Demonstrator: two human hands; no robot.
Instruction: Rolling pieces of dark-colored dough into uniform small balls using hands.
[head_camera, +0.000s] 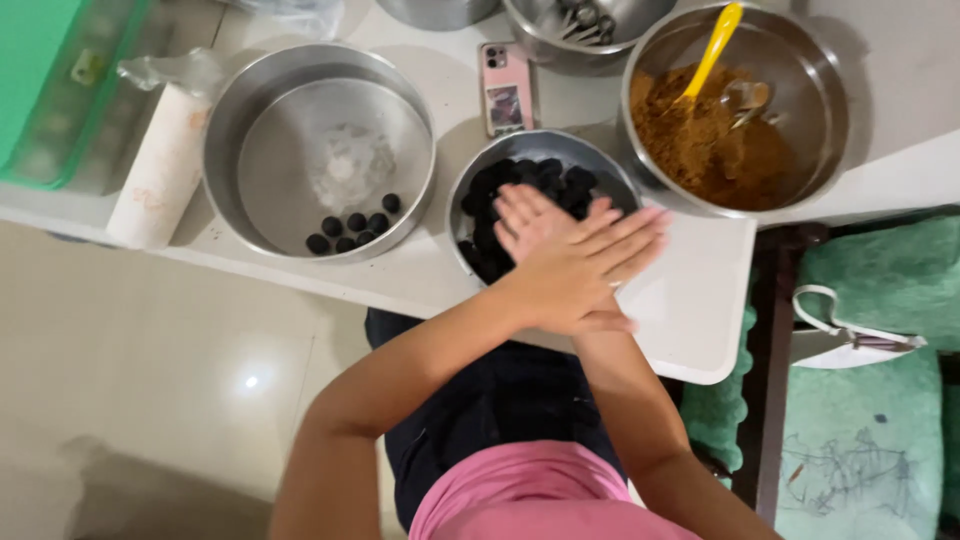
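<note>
The left hand (575, 270) lay flat on the right hand (530, 220), palms pressed together, fingers straight and close. Whether a ball sat between them could not be seen. They hovered over the bowl of dark dough (545, 195). Only a few dark balls (352, 228) lay in the wide pan (260, 110), so much dough was left. The bowl stood near the table edge (300, 283), with pans close around.

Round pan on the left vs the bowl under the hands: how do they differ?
The round pan is wide and flat-bottomed; the bowl is smaller and deeper. The pan holds a few dark balls in a row at its front edge; the bowl is heaped with dark mix. Both are bare metal on the white counter.
</note>
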